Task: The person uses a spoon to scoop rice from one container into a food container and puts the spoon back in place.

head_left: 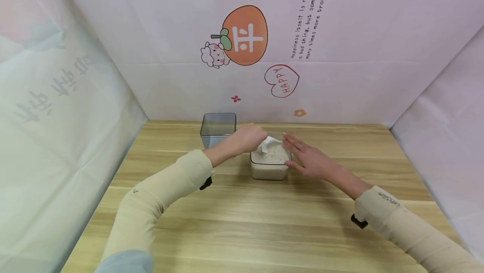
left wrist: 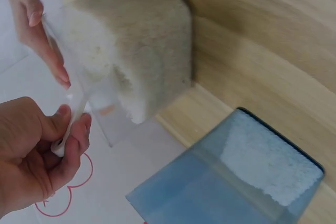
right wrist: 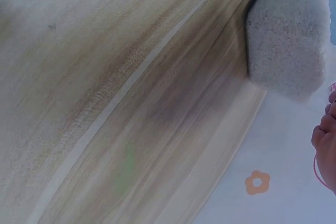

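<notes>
A clear square container point(head_left: 269, 172) of white rice stands on the table. My left hand point(head_left: 247, 137) grips the handle of a white scoop point(head_left: 267, 143), which dips into the rice. In the left wrist view, the thumb and fingers of that hand point(left wrist: 44, 153) pinch the scoop's handle point(left wrist: 73, 124), and the rice point(left wrist: 131, 40) shows a hollow near the scoop. With its fingers extended, my right hand point(head_left: 311, 159) rests against the right side of the container. The right wrist view shows the rice-filled container point(right wrist: 286, 38) at upper right.
Left of the rice container stands a blue-tinted clear container point(head_left: 218, 125); in the left wrist view some rice point(left wrist: 265, 161) lies in its bottom. A printed white cloth wall point(head_left: 332, 92) rises behind the wooden table point(head_left: 272, 222), with cloth walls on both sides.
</notes>
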The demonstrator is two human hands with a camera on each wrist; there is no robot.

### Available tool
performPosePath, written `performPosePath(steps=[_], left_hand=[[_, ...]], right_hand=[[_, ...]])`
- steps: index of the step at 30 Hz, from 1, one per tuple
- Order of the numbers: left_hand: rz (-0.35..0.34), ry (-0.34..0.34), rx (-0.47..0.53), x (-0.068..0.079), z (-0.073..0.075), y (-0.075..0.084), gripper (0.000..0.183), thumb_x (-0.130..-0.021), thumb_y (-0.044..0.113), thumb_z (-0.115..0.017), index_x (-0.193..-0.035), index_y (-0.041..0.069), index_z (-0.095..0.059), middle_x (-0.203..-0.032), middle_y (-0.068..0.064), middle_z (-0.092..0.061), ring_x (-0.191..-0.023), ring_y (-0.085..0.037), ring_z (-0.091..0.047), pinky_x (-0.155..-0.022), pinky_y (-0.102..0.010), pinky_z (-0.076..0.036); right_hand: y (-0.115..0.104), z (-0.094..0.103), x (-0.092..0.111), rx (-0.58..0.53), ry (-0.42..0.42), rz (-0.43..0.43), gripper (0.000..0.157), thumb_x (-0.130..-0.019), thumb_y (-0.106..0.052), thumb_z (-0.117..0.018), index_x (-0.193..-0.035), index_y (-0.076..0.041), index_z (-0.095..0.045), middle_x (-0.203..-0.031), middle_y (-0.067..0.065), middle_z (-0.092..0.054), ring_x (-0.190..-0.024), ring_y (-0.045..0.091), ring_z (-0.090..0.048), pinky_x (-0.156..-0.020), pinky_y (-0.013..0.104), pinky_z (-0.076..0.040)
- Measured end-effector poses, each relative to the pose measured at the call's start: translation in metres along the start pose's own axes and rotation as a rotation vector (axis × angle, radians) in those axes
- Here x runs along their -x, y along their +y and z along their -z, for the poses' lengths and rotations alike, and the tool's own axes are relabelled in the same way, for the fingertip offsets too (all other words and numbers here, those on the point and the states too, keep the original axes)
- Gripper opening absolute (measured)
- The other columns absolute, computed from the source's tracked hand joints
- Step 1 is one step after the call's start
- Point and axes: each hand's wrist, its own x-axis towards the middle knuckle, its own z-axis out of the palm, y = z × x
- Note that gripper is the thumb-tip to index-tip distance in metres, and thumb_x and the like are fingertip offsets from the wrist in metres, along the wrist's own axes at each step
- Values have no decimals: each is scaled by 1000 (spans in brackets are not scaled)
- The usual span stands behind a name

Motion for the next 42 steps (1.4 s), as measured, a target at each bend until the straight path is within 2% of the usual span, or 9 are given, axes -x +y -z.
performPosePath(steps=[3,7,13,17,21,28,31,36,42], left_hand=[[-14,-81,18,-5,4,0,11,-96,5,-60,-92,11,-69,-89,-2,-70,-75,-14,-58,-70,-29,-52],[-20,-157,57,-8,9,-2,8,-97,12,-62,-99,10,-69,-95,-2,-71,-84,-15,-64,-79,-30,-55],[-1,-236,235,-6,13,-8,27,-99,13,-57,-73,13,-61,-65,2,-61,-58,-11,-54,-66,-23,-49],[6,-282,379,-3,13,-15,40,-101,10,-54,-62,12,-63,-52,3,-57,-51,-14,-57,-65,-23,-47],[-2,-298,477,1,11,-23,37,-101,10,-54,-70,4,-74,-56,1,-63,-54,-14,-62,-64,-21,-48],[33,-337,653,10,3,-35,37,-101,13,-56,-69,8,-73,-63,-2,-68,-50,-8,-58,-54,-19,-49],[51,-337,742,15,-3,-40,35,-102,12,-55,-74,6,-74,-64,-2,-68,-56,-17,-65,-55,-21,-52],[106,-364,883,24,-12,-46,31,-102,11,-54,-80,2,-74,-64,1,-66,-58,-18,-66,-56,-25,-53],[187,-431,1110,31,-23,-49,31,-103,8,-50,-80,1,-70,-66,-2,-64,-55,-10,-57,-54,-21,-49]], right_hand=[[-1,-1,0,-16,-2,2,74,-103,-41,-53,-156,0,-23,-165,19,-17,-151,38,-23,-110,54,-41],[-2,0,-1,-27,7,-1,74,-102,-39,-54,-156,1,-23,-165,20,-17,-151,38,-24,-110,55,-41],[-1,1,-2,-26,7,-12,74,-102,-39,-54,-156,2,-24,-165,21,-16,-151,38,-24,-110,54,-40],[-2,0,-2,-36,8,-14,74,-103,-40,-53,-156,1,-23,-165,20,-16,-151,38,-24,-111,55,-40],[-2,-1,-1,-42,26,-6,74,-103,-41,-52,-157,0,-22,-165,21,-18,-149,39,-28,-109,56,-41],[-2,0,-1,-47,14,-19,74,-103,-41,-51,-158,-1,-19,-165,21,-16,-150,39,-26,-111,56,-39],[-3,1,-3,-40,3,-25,75,-103,-40,-51,-157,0,-19,-165,22,-16,-150,39,-24,-112,56,-38],[-3,0,-3,-39,4,-24,75,-103,-39,-53,-157,0,-19,-165,23,-16,-150,39,-24,-111,55,-39],[-3,-3,-2,-50,17,-12,75,-102,-38,-55,-157,1,-21,-165,22,-17,-150,38,-25,-110,55,-41]])
